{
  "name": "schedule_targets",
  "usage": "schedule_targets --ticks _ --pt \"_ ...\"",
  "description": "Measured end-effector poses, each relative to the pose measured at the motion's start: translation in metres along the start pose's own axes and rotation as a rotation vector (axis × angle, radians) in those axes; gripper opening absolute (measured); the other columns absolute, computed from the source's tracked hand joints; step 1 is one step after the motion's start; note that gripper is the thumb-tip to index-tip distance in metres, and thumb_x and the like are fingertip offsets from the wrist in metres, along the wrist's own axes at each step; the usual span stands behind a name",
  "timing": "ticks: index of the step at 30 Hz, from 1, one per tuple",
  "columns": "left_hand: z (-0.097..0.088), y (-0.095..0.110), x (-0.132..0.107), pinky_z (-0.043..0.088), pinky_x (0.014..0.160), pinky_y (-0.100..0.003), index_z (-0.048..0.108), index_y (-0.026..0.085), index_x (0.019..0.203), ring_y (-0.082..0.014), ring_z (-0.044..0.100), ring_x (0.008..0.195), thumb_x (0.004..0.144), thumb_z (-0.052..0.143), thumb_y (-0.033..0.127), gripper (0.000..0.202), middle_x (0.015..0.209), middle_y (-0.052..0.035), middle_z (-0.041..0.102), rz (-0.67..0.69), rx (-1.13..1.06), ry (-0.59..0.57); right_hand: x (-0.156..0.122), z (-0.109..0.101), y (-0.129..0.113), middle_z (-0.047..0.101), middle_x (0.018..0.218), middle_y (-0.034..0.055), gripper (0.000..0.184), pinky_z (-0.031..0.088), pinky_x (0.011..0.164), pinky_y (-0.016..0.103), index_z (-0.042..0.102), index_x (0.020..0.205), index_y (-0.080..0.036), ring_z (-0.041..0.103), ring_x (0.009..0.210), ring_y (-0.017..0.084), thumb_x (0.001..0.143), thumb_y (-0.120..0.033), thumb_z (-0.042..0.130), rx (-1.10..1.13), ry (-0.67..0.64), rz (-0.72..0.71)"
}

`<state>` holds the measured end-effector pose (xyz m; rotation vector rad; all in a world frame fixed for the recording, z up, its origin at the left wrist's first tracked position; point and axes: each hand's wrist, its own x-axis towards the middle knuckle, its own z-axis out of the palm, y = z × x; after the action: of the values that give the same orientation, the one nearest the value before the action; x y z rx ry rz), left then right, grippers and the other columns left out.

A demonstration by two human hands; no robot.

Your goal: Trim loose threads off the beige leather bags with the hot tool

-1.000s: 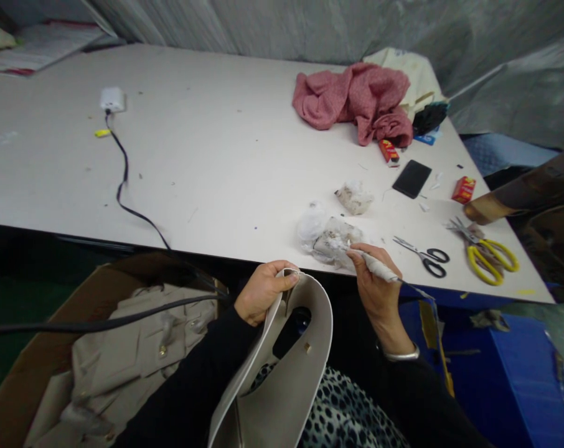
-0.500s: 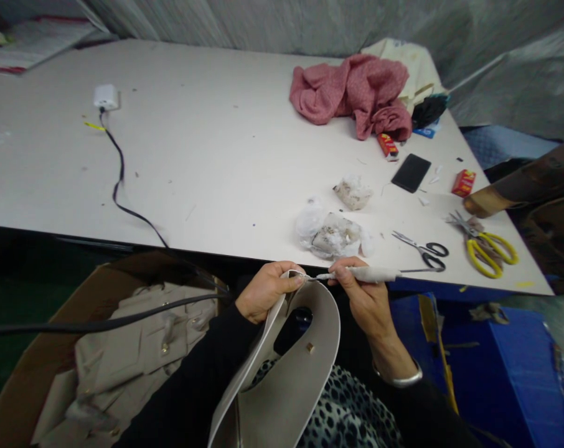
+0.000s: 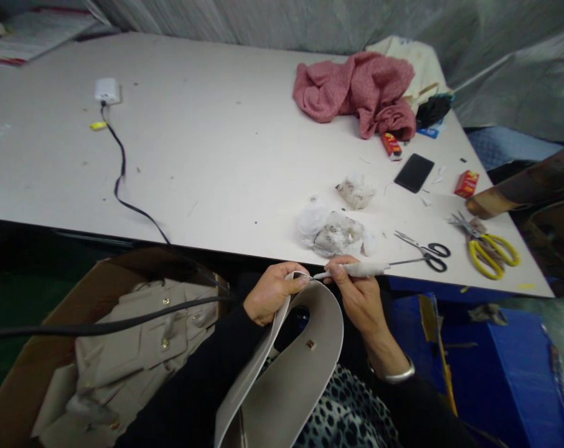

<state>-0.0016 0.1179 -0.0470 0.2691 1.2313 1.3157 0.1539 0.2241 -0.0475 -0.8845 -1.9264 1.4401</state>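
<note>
My left hand [image 3: 273, 292] pinches the upper edge of a beige handbag piece [image 3: 305, 386], which curves open over my lap. This piece has an oval cut-out and a small gold-coloured metal fitting. In my right hand [image 3: 359, 298] is a thin tool with a white-wrapped handle [image 3: 366, 269]. Its slim tip meets the beige edge beside my left thumb, and a thin metal rod sticks out of its back end towards the black-handled scissors [image 3: 434, 254]. Whether the tip touches the edge or lies just over it, I cannot tell.
A cardboard box [image 3: 109, 274] of beige bag pieces [image 3: 137, 336] stands at left, crossed by a black cable [image 3: 123, 320]. On the table [image 3: 207, 155] lie yellow-handled snips [image 3: 492, 249], crumpled plastic lumps [image 3: 338, 233], a black flat object [image 3: 414, 173] and a pink cloth [image 3: 352, 90].
My right hand and the tool have shifted slightly left, and my left hand slightly right along with the bag piece. Both hands keep their holds.
</note>
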Motion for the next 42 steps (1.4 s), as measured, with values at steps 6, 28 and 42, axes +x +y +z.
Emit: schedule_targets --ticks 6,28,42 --pt "-0.003 -0.003 0.001 0.035 0.056 -0.023 0.066 0.013 0.078 -0.0097 0.049 0.054 0.062 0.090 0.039 0.039 0.063 0.0016 0.059 0.025 -0.028 0.025 -0.002 0.007 0.004 0.069 0.082 0.0007 0.021 0.050 0.077 0.031 0.067 0.094 -0.022 0.065 0.077 0.017 0.103 -0.037 0.058 -0.023 0.018 -0.121" --pt "-0.035 0.083 -0.074 0.045 0.061 -0.024 0.066 0.014 0.085 -0.0107 0.055 0.060 0.062 0.088 0.039 0.041 0.070 0.0025 0.062 0.617 0.131 0.548 -0.042 -0.015 -0.029 0.077 0.078 0.0028 0.018 0.058 0.061 0.028 0.069 0.097 -0.020 0.070 0.062 0.015 0.095 -0.037 0.072 0.145 0.302 -0.165" --pt "-0.069 -0.018 -0.134 0.044 0.058 -0.021 0.069 0.017 0.086 -0.0130 0.055 0.062 0.082 0.072 0.037 0.020 0.070 0.0017 0.063 0.658 0.599 0.987 -0.079 -0.004 -0.018 0.076 0.101 0.0035 0.018 0.057 0.075 0.028 0.070 0.110 -0.024 0.071 0.081 0.016 0.094 -0.033 0.071 -0.143 0.021 -0.305"
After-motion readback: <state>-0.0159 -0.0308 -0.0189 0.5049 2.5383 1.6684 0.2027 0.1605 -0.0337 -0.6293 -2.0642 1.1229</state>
